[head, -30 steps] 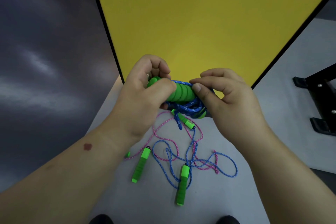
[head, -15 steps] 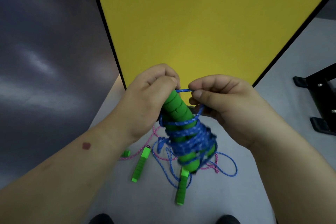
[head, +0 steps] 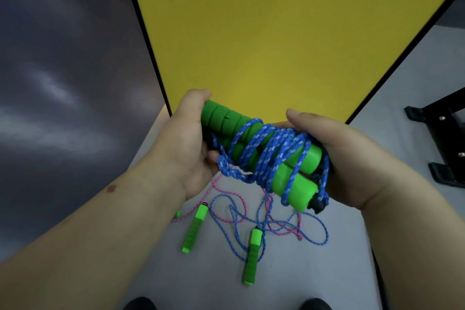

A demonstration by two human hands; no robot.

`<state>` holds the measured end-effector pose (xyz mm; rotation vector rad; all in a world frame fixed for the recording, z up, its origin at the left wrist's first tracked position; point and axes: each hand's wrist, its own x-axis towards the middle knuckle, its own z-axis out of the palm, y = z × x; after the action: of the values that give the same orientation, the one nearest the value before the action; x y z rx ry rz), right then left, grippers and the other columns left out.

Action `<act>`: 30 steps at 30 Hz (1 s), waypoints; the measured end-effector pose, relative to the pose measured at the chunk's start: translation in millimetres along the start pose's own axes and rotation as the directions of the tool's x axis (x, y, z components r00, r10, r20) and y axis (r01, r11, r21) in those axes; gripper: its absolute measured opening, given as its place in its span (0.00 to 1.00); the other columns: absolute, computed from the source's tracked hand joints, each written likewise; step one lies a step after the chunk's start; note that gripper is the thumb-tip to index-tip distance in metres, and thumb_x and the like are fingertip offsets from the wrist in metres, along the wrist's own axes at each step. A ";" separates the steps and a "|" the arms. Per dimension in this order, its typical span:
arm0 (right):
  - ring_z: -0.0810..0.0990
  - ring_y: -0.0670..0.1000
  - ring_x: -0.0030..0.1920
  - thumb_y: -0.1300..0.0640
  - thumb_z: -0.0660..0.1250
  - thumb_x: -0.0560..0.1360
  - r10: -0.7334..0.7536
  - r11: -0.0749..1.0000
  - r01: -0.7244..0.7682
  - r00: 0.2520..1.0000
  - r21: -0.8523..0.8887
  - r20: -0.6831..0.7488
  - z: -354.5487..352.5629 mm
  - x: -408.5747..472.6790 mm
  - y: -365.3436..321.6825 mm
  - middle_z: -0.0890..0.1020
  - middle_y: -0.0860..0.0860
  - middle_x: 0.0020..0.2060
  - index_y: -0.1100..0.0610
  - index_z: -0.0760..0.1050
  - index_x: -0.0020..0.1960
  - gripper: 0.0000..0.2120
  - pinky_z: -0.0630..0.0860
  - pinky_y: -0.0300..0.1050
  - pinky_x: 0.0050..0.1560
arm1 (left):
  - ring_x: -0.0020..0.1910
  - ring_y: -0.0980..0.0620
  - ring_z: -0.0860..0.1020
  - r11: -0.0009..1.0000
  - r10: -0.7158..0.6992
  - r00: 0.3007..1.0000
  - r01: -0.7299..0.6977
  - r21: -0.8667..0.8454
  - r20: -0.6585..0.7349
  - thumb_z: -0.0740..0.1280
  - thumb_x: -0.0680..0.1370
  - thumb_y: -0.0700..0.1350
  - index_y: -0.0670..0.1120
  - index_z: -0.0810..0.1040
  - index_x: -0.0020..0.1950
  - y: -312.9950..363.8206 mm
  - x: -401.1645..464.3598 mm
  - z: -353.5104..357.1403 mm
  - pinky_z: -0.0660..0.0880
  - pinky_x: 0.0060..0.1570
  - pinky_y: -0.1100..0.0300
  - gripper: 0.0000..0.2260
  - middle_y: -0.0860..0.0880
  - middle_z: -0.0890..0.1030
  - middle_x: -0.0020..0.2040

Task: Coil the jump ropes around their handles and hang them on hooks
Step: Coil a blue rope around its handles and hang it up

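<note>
Blue jump rope (head: 274, 148) mostly coiled round handles, left hand (head: 186, 148) + right hand (head: 337, 153) both gripping bundle. Pink rope (head: 270, 219) etc on floor untouched, nothing hung yet.

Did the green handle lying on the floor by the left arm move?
No. The green handle lies in the same spot on the grey floor, beside the other floor handle.

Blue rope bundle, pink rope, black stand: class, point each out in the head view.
blue rope bundle (head: 266, 153), head view: coils wound round the green handles.
pink rope (head: 274, 230), head view: strand on the floor.
black stand (head: 445, 138), head view: its leg.
</note>
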<state>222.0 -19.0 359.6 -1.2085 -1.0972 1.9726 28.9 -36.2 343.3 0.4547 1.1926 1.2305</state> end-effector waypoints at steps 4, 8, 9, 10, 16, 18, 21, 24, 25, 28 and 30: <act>0.86 0.60 0.53 0.38 0.68 0.71 -0.072 0.995 0.057 0.976 0.079 0.206 -7.2 -1.2 0.5 0.86 0.63 0.55 0.65 0.82 0.60 0.33 0.83 0.49 0.50 | 0.53 0.43 0.71 0.985 -0.129 0.992 0.126 -0.121 -0.013 0.63 0.77 0.66 0.49 0.74 0.60 3.0 5.9 -1.4 0.64 0.55 0.48 0.23 0.42 0.77 0.52; 0.76 0.66 0.69 0.43 0.79 0.65 -0.174 0.974 0.116 0.932 0.193 0.319 -16.7 3.6 7.4 0.79 0.64 0.66 0.64 0.77 0.68 0.38 0.72 0.62 0.70 | 0.29 0.53 0.74 0.959 -0.208 0.977 0.196 -0.204 -0.042 0.58 0.82 0.68 0.46 0.76 0.49 7.4 4.8 -2.5 0.67 0.33 0.67 0.24 0.47 0.79 0.36; 0.74 0.67 0.70 0.45 0.80 0.66 -0.192 0.972 0.135 0.928 0.191 0.320 -15.1 4.3 8.0 0.78 0.64 0.68 0.63 0.77 0.68 0.37 0.71 0.63 0.72 | 0.26 0.54 0.72 0.953 -0.218 0.976 0.207 -0.220 -0.023 0.58 0.81 0.68 0.47 0.76 0.49 7.1 4.8 -3.1 0.65 0.27 0.68 0.25 0.48 0.78 0.34; 0.74 0.67 0.71 0.47 0.79 0.66 -0.199 0.971 0.145 0.933 0.192 0.301 -12.7 5.0 7.7 0.78 0.64 0.68 0.63 0.77 0.68 0.36 0.71 0.63 0.71 | 0.26 0.55 0.72 0.949 -0.222 0.975 0.216 -0.230 0.001 0.58 0.81 0.69 0.47 0.77 0.51 7.3 4.1 -2.8 0.64 0.25 0.68 0.26 0.48 0.78 0.35; 0.87 0.61 0.50 0.48 0.64 0.80 -0.086 0.942 0.117 0.990 0.316 -0.110 0.8 6.0 -1.1 0.87 0.59 0.50 0.60 0.83 0.50 0.16 0.81 0.62 0.58 | 0.43 0.50 0.79 0.960 -0.148 0.978 0.177 -0.218 0.144 0.68 0.78 0.46 0.45 0.76 0.58 9.0 -1.5 -1.7 0.74 0.29 0.66 0.10 0.43 0.81 0.52; 0.88 0.58 0.46 0.42 0.64 0.80 -0.071 0.947 0.141 0.968 0.288 -0.240 0.9 8.6 -2.8 0.87 0.56 0.48 0.59 0.81 0.53 0.20 0.83 0.60 0.55 | 0.48 0.48 0.79 0.965 -0.125 0.990 0.138 -0.223 0.070 0.69 0.79 0.41 0.44 0.77 0.56 7.4 -0.1 -1.8 0.75 0.29 0.65 0.06 0.43 0.83 0.53; 0.85 0.48 0.51 0.41 0.67 0.78 -0.263 0.961 0.271 0.844 -0.051 -0.468 1.8 9.8 -2.9 0.85 0.49 0.55 0.51 0.80 0.57 0.16 0.80 0.53 0.63 | 0.48 0.47 0.80 0.969 -0.108 0.994 0.100 -0.224 -0.026 0.70 0.80 0.40 0.44 0.79 0.56 5.9 2.2 -0.5 0.77 0.29 0.64 0.05 0.42 0.85 0.52; 0.76 0.30 0.56 0.45 0.73 0.75 -0.614 0.726 0.343 0.713 -0.596 -0.338 10.2 -1.6 -4.8 0.82 0.37 0.56 0.41 0.81 0.57 0.11 0.73 0.37 0.59 | 0.39 0.50 0.82 0.983 -0.063 0.994 0.046 -0.178 -0.092 0.71 0.80 0.40 0.41 0.80 0.61 0.3 1.5 2.3 0.79 0.30 0.63 0.10 0.43 0.85 0.49; 0.75 0.28 0.55 0.46 0.74 0.74 -0.620 0.676 0.353 0.746 -0.646 -0.241 15.3 -4.4 -4.6 0.82 0.37 0.56 0.41 0.82 0.57 0.12 0.71 0.32 0.55 | 0.37 0.51 0.83 0.987 -0.043 0.994 0.027 -0.160 -0.097 0.71 0.80 0.39 0.40 0.79 0.63 -2.1 1.2 3.3 0.79 0.30 0.63 0.13 0.43 0.85 0.48; 0.80 0.37 0.51 0.48 0.76 0.73 -0.578 0.573 0.342 0.813 -0.745 -0.072 26.3 -3.7 1.7 0.84 0.40 0.48 0.42 0.84 0.52 0.08 0.73 0.31 0.49 | 0.35 0.51 0.84 0.996 -0.008 0.997 0.002 -0.090 -0.073 0.71 0.80 0.39 0.38 0.77 0.66 -6.9 -0.7 5.6 0.79 0.31 0.62 0.15 0.42 0.85 0.48; 0.81 0.42 0.40 0.51 0.75 0.74 -0.549 0.624 0.339 0.831 -0.704 -0.086 26.7 1.9 5.3 0.85 0.44 0.39 0.45 0.86 0.44 0.01 0.75 0.38 0.41 | 0.36 0.51 0.83 0.998 -0.011 0.998 0.007 -0.063 -0.061 0.71 0.80 0.40 0.38 0.76 0.67 -7.5 -1.7 5.7 0.78 0.30 0.62 0.16 0.42 0.85 0.48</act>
<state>196.9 -29.4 361.0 -1.3279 -1.8146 0.9689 37.6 -38.5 340.0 0.3668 1.2031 1.2786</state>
